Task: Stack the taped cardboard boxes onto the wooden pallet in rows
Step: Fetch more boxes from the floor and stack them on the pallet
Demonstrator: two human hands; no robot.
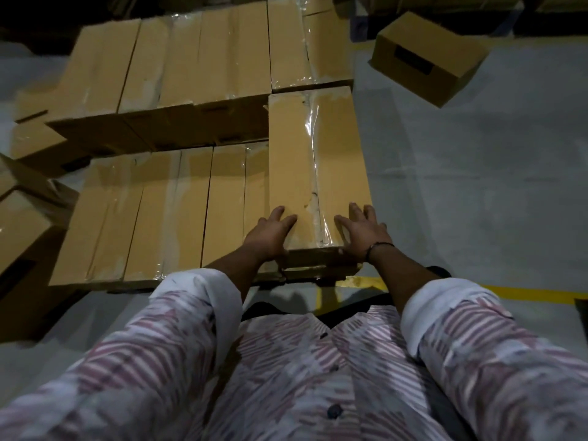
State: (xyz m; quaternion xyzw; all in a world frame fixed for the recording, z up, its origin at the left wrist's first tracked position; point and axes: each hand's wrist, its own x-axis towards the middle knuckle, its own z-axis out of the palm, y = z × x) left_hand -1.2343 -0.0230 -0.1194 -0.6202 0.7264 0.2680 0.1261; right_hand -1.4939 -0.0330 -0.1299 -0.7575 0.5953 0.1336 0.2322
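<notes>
Grey concrete floor (477,186) lies wide and free at 3 o'clock, and a yellow line (525,294) crosses it at 4 o'clock. I see the taped box (296,160) at 12 o'clock, on top of the lower row (152,211). Its right long edge borders the free floor. My left hand (270,233) and right hand (362,232) rest flat on its near end, fingers straight and spread, gripping nothing. The higher back row (191,65) stands just beside its far left corner. One loose box (426,58) lies tilted at 1 o'clock, well apart. More boxes (22,224) crowd the floor at 9 o'clock.
</notes>
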